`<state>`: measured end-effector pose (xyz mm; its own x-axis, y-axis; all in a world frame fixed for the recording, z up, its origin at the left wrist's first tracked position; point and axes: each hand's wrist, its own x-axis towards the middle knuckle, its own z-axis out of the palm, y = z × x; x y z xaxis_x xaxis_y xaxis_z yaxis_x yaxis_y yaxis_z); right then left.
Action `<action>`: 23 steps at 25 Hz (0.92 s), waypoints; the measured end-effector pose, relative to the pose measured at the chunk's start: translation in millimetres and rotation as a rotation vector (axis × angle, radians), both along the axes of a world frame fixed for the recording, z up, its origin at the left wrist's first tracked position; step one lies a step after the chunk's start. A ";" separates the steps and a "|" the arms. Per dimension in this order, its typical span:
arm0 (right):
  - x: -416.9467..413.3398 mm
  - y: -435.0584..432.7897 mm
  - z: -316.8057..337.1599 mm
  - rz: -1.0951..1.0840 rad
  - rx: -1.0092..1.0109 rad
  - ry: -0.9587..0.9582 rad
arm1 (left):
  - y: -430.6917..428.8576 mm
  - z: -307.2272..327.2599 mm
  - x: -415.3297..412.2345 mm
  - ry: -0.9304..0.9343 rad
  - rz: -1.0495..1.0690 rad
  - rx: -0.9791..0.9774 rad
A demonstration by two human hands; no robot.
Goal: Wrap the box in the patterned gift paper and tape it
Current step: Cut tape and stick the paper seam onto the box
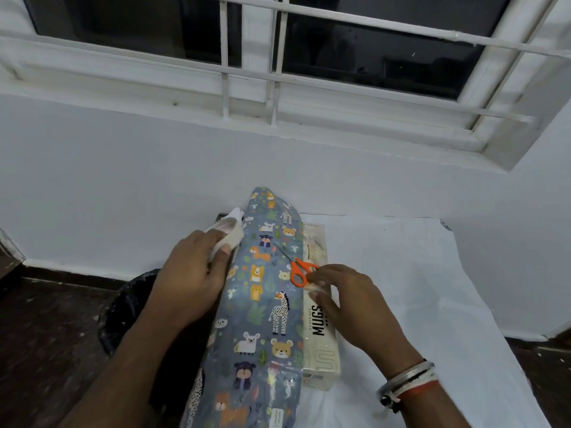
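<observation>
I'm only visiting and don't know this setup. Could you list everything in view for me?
paper: 1, blue-grey with animal print, centre, lying over the box
box: 1, cream, printed MUGS, showing along the paper's right edge
scissors: 1, orange handles, on the paper's right edge
tape roll: 1, whitish, in the left hand
tape strip: 1, clear, at the right fingertips, hard to make out
cloth: 1, white, spread under the box
bin: 1, black, lower left
window: 1, white frame and bars, top
bangles: several, silver, white, red, right wrist
left hand: grips the tape roll
right hand: pinches the tape strip
</observation>
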<state>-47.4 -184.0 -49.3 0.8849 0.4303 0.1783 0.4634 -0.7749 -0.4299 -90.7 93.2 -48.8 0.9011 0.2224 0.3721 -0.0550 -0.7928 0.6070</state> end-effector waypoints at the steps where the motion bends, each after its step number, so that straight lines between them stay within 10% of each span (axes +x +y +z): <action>1: -0.9 -1.6 -2.6 -0.020 -0.007 -0.021 | 14.4 -10.2 1.9 0.064 0.038 0.078; 13: -0.9 20.6 -3.0 -0.010 -0.040 -0.123 | 33.5 -71.1 19.8 0.410 0.040 0.235; 23: -18.2 54.5 25.2 -0.126 0.309 -0.045 | 41.5 -71.0 17.1 0.456 0.082 0.219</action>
<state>-65.6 -129.6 -24.1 0.9162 0.2373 0.3230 0.3958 -0.6635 -0.6350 -73.6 134.8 -119.8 0.9656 0.2600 -0.0088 0.2444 -0.8947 0.3739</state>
